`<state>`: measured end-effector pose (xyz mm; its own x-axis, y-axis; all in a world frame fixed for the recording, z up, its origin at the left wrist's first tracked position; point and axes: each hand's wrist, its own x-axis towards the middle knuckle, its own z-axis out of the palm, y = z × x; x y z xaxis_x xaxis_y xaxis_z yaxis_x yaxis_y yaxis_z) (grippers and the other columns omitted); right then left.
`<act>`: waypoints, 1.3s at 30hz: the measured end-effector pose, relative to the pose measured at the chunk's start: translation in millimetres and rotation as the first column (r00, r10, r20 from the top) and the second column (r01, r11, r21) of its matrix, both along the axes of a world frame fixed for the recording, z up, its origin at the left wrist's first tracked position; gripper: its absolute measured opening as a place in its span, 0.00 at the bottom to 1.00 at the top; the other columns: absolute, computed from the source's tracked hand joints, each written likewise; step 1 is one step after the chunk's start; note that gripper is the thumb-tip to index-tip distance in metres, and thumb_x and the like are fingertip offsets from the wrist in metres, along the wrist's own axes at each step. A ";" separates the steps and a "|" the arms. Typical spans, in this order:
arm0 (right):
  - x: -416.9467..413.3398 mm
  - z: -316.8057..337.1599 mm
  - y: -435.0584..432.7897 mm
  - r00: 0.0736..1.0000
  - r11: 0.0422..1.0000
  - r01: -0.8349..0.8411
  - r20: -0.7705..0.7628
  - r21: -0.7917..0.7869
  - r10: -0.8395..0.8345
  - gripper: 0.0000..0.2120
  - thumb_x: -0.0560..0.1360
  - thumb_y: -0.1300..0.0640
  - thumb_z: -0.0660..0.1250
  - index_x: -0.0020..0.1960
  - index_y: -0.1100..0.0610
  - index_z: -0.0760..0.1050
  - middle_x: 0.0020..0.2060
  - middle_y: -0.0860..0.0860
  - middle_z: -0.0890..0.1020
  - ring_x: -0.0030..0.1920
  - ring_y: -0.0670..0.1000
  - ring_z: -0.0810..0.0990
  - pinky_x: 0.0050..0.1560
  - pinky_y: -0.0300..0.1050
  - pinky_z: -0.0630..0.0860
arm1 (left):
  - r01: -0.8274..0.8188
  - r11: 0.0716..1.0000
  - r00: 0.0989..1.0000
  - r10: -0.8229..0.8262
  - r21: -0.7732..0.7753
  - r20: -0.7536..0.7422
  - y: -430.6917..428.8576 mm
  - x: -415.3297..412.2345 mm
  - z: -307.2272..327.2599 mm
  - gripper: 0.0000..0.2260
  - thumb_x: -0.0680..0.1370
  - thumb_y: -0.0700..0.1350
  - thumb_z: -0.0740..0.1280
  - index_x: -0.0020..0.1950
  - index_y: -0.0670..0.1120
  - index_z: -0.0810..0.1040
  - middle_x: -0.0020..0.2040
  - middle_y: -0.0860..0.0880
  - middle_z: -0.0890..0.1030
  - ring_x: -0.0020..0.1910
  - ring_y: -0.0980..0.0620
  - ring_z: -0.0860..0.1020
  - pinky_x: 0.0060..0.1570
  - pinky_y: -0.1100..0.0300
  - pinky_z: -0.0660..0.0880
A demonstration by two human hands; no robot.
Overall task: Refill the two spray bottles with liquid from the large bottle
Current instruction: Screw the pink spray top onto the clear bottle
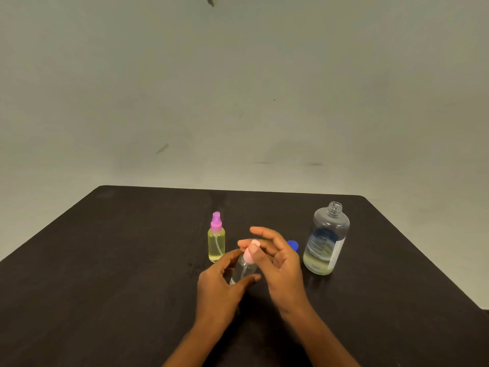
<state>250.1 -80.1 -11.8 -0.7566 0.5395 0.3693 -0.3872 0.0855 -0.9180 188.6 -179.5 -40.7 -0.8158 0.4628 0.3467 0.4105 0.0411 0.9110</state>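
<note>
A plain pale wall (238,88) rises behind a dark tabletop (105,260), and that's our stage. We take the large clear bottle (326,239) as our landmark: it stands upright, cap off, its threaded neck open, with a shallow layer of yellowish liquid at the bottom and a label on its side. Just to its left, a blue cap (293,245) peeks out from behind our right hand. Further left of the large bottle stands the purple-topped spray bottle (216,238), upright, sprayer on, filled most of the way with yellow liquid. Between that one and the large bottle, a bit nearer to us, we've got the pink-topped spray bottle (244,266), looking clear and close to empty. Our left hand (221,284) wraps its fingers and thumb around the bottle's body, gripping it. Our right hand (277,263) is up at the pink sprayer top (250,251), thumb and forefinger pinched on it, the other fingers spread loose and open above. Both bare forearms reach in from the lower edge.
</note>
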 end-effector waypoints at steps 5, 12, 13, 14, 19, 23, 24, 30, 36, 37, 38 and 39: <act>-2.9 -0.7 -0.8 0.993 0.992 0.114 -0.003 0.054 -0.114 0.07 0.69 0.56 0.73 0.45 0.56 0.78 0.42 0.53 0.85 0.45 0.52 0.85 0.45 0.43 0.80 | 0.000 1.000 1.000 0.000 -0.003 0.001 0.2 1.5 2.8 0.24 0.65 0.40 0.77 0.50 0.65 0.74 0.42 0.68 0.81 0.47 0.68 0.79 0.43 0.76 0.72; -2.1 -2.2 0.3 0.998 0.998 0.060 -0.022 0.010 -0.060 0.10 0.72 0.53 0.73 0.51 0.54 0.77 0.44 0.55 0.85 0.47 0.54 0.84 0.45 0.43 0.80 | 0.002 1.000 1.000 -0.002 -0.011 0.015 0.7 0.4 0.8 0.24 0.65 0.42 0.78 0.53 0.62 0.75 0.46 0.62 0.82 0.48 0.68 0.78 0.44 0.76 0.72; -1.5 -1.8 0.0 0.998 0.999 0.044 -0.033 0.019 -0.044 0.08 0.75 0.56 0.70 0.53 0.56 0.78 0.45 0.55 0.85 0.48 0.54 0.84 0.45 0.42 0.80 | -0.004 1.000 1.000 0.004 -0.015 0.005 0.9 -0.1 0.6 0.24 0.64 0.42 0.78 0.53 0.63 0.75 0.46 0.62 0.82 0.48 0.67 0.79 0.45 0.75 0.72; -1.6 -1.3 -0.2 0.998 0.998 0.051 -0.037 0.035 -0.050 0.06 0.76 0.58 0.68 0.52 0.57 0.78 0.45 0.55 0.85 0.49 0.53 0.84 0.46 0.42 0.80 | -0.007 1.000 1.000 0.007 -0.019 -0.003 0.9 -0.3 0.6 0.24 0.64 0.42 0.78 0.52 0.64 0.74 0.46 0.63 0.82 0.48 0.67 0.79 0.45 0.76 0.72; -2.8 -0.2 -1.4 0.988 0.987 0.155 0.000 0.037 -0.156 0.10 0.68 0.54 0.73 0.44 0.58 0.76 0.40 0.54 0.85 0.43 0.52 0.85 0.41 0.41 0.79 | 0.006 1.000 1.000 -0.006 0.000 0.012 1.2 2.1 1.9 0.22 0.65 0.40 0.77 0.52 0.61 0.76 0.44 0.63 0.81 0.48 0.68 0.79 0.42 0.76 0.72; -2.9 -2.4 0.8 0.987 0.987 0.160 0.018 0.032 -0.160 0.11 0.68 0.56 0.76 0.44 0.58 0.75 0.39 0.53 0.84 0.42 0.52 0.84 0.41 0.43 0.80 | 0.006 1.000 1.000 -0.005 -0.009 0.009 1.1 2.6 3.2 0.23 0.65 0.41 0.77 0.50 0.64 0.74 0.43 0.66 0.81 0.47 0.69 0.78 0.42 0.77 0.71; -2.3 -2.7 1.1 0.989 0.989 0.146 0.015 0.037 -0.146 0.12 0.68 0.54 0.76 0.45 0.57 0.75 0.40 0.53 0.84 0.43 0.52 0.84 0.43 0.44 0.80 | 0.003 1.000 1.000 -0.003 -0.013 0.009 0.8 2.7 3.2 0.23 0.65 0.41 0.77 0.50 0.64 0.74 0.43 0.65 0.81 0.47 0.70 0.78 0.42 0.77 0.71; -1.4 -3.7 -0.5 0.992 0.986 0.125 -0.016 0.111 -0.123 0.07 0.71 0.54 0.71 0.47 0.56 0.77 0.43 0.54 0.85 0.47 0.52 0.84 0.48 0.45 0.80 | -0.006 1.000 1.000 0.006 -0.011 -0.010 0.2 3.0 4.2 0.24 0.65 0.40 0.77 0.49 0.65 0.73 0.42 0.66 0.80 0.47 0.71 0.77 0.42 0.78 0.71; -2.1 -3.5 -2.0 0.977 0.976 0.208 0.038 0.068 -0.211 0.14 0.66 0.48 0.75 0.44 0.53 0.74 0.40 0.54 0.83 0.43 0.53 0.84 0.45 0.53 0.81 | 0.005 1.000 1.000 -0.005 -0.006 0.003 0.1 5.2 5.6 0.24 0.66 0.39 0.77 0.48 0.65 0.73 0.40 0.67 0.79 0.46 0.74 0.76 0.41 0.79 0.70; -2.4 -4.2 -1.9 0.981 0.980 0.187 0.031 0.067 -0.189 0.14 0.67 0.47 0.76 0.45 0.51 0.74 0.41 0.54 0.83 0.44 0.53 0.84 0.46 0.53 0.81 | 0.004 1.000 1.000 -0.004 -0.002 0.001 0.0 5.0 5.3 0.24 0.66 0.39 0.77 0.48 0.65 0.72 0.41 0.67 0.79 0.46 0.75 0.76 0.41 0.79 0.70; -2.6 -4.7 -2.1 0.985 0.983 0.168 0.019 0.069 -0.170 0.14 0.68 0.46 0.75 0.48 0.50 0.74 0.42 0.53 0.84 0.45 0.53 0.84 0.47 0.52 0.80 | 0.002 1.000 1.000 -0.002 -0.001 -0.003 0.0 4.8 5.2 0.25 0.65 0.40 0.77 0.48 0.65 0.72 0.41 0.66 0.78 0.46 0.75 0.76 0.41 0.79 0.70; -2.6 -5.5 -2.1 0.987 0.984 0.162 0.005 0.076 -0.163 0.14 0.69 0.46 0.74 0.51 0.49 0.74 0.44 0.53 0.84 0.47 0.53 0.84 0.49 0.50 0.80 | -0.001 1.000 1.000 0.001 -0.004 -0.008 0.0 4.3 4.8 0.24 0.65 0.41 0.78 0.48 0.65 0.72 0.42 0.66 0.79 0.47 0.74 0.76 0.42 0.79 0.70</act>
<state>247.6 -82.2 -17.3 -0.6655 0.6266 0.4056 -0.3528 0.2148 -0.9107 192.8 -179.5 -35.9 -0.8133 0.4635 0.3516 0.4180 0.0452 0.9073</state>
